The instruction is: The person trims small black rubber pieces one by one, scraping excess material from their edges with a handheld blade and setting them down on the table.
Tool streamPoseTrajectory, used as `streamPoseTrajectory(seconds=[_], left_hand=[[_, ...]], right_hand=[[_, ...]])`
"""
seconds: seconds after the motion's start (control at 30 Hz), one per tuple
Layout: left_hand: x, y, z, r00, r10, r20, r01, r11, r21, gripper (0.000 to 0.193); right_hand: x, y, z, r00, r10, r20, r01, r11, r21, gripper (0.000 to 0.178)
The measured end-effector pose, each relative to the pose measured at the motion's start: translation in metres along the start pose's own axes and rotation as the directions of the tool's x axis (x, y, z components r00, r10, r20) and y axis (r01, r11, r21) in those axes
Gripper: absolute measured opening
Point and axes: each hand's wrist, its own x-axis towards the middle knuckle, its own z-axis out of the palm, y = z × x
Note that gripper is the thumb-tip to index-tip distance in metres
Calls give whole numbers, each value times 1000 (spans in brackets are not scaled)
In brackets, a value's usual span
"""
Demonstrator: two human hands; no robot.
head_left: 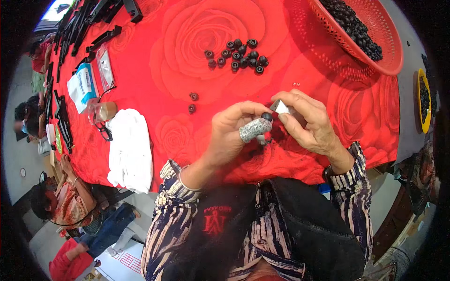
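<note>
My left hand (225,133) is closed, pinching a small round black part (266,116) between thumb and fingers. A speckled grey wrap (254,129) covers one of its digits. Close beside it, my right hand (309,119) grips a small flat silvery piece (281,107) that looks like a blade; its far end is hidden by the fingers. Dark crumbs lie on the red cloth (187,154) below the hands. Two more black parts (193,97) sit to the left, and several others (235,66) are clustered farther away.
A red perforated basket (391,66) of black parts stands at far right, with a yellow-rimmed tray (425,122) beyond. Leftward lie a white cloth (130,150), a clear cup (108,111), a packet (80,89) and long black pieces (63,119). Other people (70,199) sit along the left.
</note>
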Motion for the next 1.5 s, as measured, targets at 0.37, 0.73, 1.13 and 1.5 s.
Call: streamPoseTrajectory(seconds=[0.37,0.73,1.13,1.5], left_hand=[[2,-3,1,998,-67,10,67,995,-76,24],[0,-4,2,996,-71,50,78,986,-148,24],[2,-2,5,985,-173,27,175,968,-178,24],[1,-8,4,1000,-29,8,30,997,-68,23]], right_hand=[[-2,2,0,998,-56,25,56,998,-20,24],[0,2,0,999,-46,22,47,998,-30,24],[-1,3,-3,998,-45,39,46,999,-12,23],[-1,-1,-1,1000,25,-17,-25,999,-21,21]])
